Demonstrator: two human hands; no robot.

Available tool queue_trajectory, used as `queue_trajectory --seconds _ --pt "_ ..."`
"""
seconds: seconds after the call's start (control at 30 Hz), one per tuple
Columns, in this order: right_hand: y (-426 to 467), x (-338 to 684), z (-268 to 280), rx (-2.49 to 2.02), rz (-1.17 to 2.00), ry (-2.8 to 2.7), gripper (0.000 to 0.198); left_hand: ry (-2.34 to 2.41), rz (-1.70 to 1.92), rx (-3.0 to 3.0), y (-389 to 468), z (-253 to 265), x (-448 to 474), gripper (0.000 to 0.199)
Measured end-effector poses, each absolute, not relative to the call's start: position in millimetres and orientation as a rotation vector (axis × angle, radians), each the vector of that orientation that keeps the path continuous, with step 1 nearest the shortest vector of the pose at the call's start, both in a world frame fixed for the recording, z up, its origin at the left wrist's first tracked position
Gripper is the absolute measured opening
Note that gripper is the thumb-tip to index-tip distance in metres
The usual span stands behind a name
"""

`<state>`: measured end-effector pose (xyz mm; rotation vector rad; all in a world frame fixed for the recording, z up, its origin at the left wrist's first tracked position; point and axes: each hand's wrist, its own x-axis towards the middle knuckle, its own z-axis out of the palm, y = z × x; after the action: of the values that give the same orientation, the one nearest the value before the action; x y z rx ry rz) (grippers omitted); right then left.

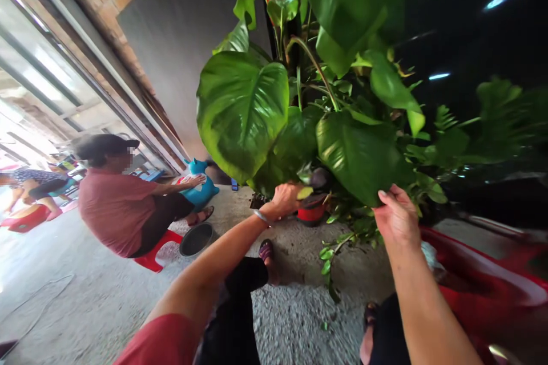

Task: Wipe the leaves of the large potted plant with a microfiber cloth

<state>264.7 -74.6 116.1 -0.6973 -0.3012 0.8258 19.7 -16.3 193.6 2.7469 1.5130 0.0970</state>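
A large potted plant with broad glossy green leaves stands in front of me. My right hand pinches the lower tip of one big drooping leaf between thumb and fingers. Low down beneath the foliage, my left hand is closed, its fingertips partly hidden. Beside those fingers shows a small yellowish leaf, and just behind it sits a red and black pot. Another wide leaf hangs above my left hand. Whatever the left fingers hold cannot be made out.
To the left a person in a red shirt sits on a red stool, a hand on a blue animal figure. A black basin is on the concrete floor. At right lies a red container; a leafy stem trails between my feet.
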Motion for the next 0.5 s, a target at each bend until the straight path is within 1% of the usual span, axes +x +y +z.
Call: queue_trajectory --seconds 0.07,0.1,0.13,0.2,0.3,0.37,0.4,0.43,0.5 --pt "-76 266 116 -0.724 0.839 -0.267 0.044 1.343 -0.107 2.705 -27 172 21 0.041" --pt "-77 267 115 -0.731 0.846 -0.25 0.045 1.23 -0.115 2.711 -34 167 19 0.043" --pt "-78 269 114 -0.734 0.85 -0.24 0.047 1.128 -0.057 2.729 -40 166 17 0.044" --pt "-79 273 114 -0.727 0.843 -0.228 0.049 1.022 0.181 2.756 -45 176 15 0.045" --pt "-80 275 115 -0.711 0.831 -0.226 0.049 1.153 0.589 2.742 -25 197 34 0.048" --pt "-80 274 117 -0.704 0.836 -0.229 0.048 1.32 0.678 2.735 -6 196 58 0.047" --pt "-79 273 117 -0.709 0.843 -0.232 0.048 1.386 0.619 2.742 1 189 70 0.045" --pt "-78 271 117 -0.719 0.85 -0.234 0.047 1.418 0.483 2.754 6 179 80 0.043" --pt "-77 267 116 -0.749 0.872 -0.236 0.047 1.38 0.063 2.736 4 151 89 0.041"
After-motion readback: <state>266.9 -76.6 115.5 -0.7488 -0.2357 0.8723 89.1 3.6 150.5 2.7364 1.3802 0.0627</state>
